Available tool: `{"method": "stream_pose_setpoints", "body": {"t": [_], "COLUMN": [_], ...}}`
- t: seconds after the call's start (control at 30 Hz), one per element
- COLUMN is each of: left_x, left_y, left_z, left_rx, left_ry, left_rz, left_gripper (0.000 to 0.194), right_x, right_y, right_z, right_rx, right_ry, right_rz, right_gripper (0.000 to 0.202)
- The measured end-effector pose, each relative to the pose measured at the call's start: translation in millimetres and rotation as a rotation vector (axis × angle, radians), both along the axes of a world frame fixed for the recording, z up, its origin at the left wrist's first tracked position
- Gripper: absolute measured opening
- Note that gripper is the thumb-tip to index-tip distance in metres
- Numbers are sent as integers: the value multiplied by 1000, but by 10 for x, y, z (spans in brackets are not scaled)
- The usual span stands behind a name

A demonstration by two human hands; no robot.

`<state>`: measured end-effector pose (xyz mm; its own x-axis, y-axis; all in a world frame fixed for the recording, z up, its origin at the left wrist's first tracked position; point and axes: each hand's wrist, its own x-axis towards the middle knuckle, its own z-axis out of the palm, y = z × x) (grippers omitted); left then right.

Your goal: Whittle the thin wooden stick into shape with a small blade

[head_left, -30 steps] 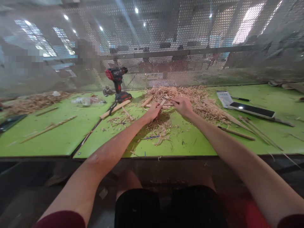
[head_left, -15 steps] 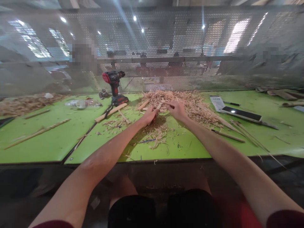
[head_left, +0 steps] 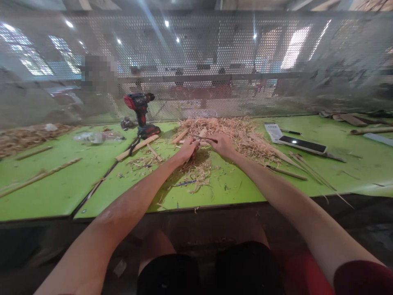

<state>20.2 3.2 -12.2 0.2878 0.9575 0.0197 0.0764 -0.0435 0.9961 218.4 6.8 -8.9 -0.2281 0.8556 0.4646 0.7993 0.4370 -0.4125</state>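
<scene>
My left hand (head_left: 189,150) is closed around a pale piece of wood (head_left: 202,133), whose upper end sticks up beyond the fingers. Closed on a thin dark knife-like tool (head_left: 207,138), my right hand (head_left: 223,144) is just to the right. The tool's narrow end reaches left across the wood, near my left fingertips. Behind and beneath both hands lies a heap of curled wood shavings (head_left: 242,131). My left palm and the lower part of the wood are hidden.
A cordless drill (head_left: 141,114) stands back left beside a wood strip (head_left: 138,147) and a clear plastic bottle (head_left: 98,137). At right lie a phone (head_left: 302,144), a paper (head_left: 273,132) and a dark-tipped stick (head_left: 287,173). A perforated screen (head_left: 196,90) rises behind the green table (head_left: 239,190).
The view has shifted slightly, so the table things appear further left. The dark tool now lies across the wood, and my right hand is turned slightly. Both hands keep their hold.
</scene>
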Motion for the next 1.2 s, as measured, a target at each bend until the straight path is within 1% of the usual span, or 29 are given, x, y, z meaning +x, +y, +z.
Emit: {"method": "stream_pose_setpoints", "body": {"t": [0.27, 0.57, 0.77, 0.93, 1.2], "left_x": [-17, -28, -26, -24, -24], "left_y": [21, -19, -29, -55, -2], "left_z": [7, 55, 80, 114, 69], "left_rx": [9, 7, 0, -11, -18], "left_ry": [45, 95, 102, 112, 111], "left_rz": [-18, -27, -30, -28, -30], "left_gripper": [22, 21, 27, 26, 22], "right_x": [21, 17, 16, 26, 63], "right_y": [-3, -34, -49, -17, 40], "right_z": [5, 41, 60, 59, 32], "right_rx": [-12, -27, -46, -42, -13], "right_ry": [-29, -5, -15, -23, -38], "right_rz": [1, 1, 19, 19, 25], "right_gripper": [33, 31, 32, 32, 31]}}
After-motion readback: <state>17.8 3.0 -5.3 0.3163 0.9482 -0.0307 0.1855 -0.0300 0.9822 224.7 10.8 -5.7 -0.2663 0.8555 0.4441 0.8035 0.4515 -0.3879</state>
